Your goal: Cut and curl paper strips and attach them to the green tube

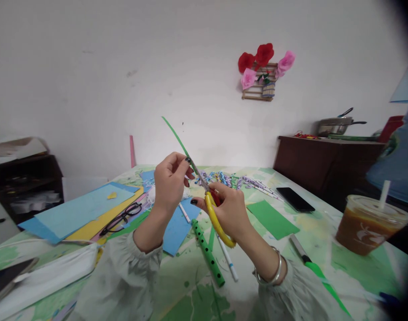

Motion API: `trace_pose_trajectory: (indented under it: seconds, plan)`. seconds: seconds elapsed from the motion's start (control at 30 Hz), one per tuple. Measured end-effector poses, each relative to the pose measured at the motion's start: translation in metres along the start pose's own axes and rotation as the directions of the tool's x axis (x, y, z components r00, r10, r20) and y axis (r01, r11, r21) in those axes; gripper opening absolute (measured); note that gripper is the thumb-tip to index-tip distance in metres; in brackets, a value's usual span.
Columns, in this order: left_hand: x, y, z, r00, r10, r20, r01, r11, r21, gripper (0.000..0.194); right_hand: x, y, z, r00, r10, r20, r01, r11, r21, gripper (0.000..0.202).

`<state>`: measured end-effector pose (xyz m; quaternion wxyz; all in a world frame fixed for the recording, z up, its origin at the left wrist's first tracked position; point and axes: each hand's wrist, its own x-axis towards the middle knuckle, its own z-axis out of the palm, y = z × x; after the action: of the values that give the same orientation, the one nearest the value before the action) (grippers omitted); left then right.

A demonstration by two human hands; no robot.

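Observation:
My left hand (pixel 169 180) pinches a thin green paper strip (pixel 176 135) that rises up and to the left above the table. My right hand (pixel 228 211) grips yellow-handled scissors (pixel 214 214), whose blades meet the strip just beside my left fingertips. Both hands are raised over the middle of the table (pixel 177 276). A green dotted paper tube (pixel 208 253) and a white pen (pixel 228 259) lie on the table below my hands.
Blue and yellow paper sheets (pixel 80 209) and black glasses (pixel 121 218) lie at the left. A green sheet (pixel 271 219), a black phone (pixel 295 199) and a green utility knife (pixel 316 267) lie at the right. An iced drink cup (pixel 369 223) stands at the far right.

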<state>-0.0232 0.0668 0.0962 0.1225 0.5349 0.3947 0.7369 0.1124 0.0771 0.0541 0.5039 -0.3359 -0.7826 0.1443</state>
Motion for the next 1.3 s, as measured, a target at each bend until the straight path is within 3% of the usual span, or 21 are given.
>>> trace_pose_trajectory:
  seconds: [0.7, 1.3]
  plan:
    - [0.0002, -0.0006, -0.0011, 0.986, -0.089, 0.139, 0.113, 0.977, -0.181, 0.011, -0.0010, -0.0019, 0.0013, 0.998, -0.019, -0.055, 0.021, 0.999, 0.033, 0.027]
    - [-0.0021, -0.0028, 0.0005, 0.979, -0.103, 0.178, 0.138, 0.970, -0.201, 0.012, -0.0022, -0.0044, 0.0032, 0.995, -0.041, -0.088, 0.042, 0.999, 0.006, 0.032]
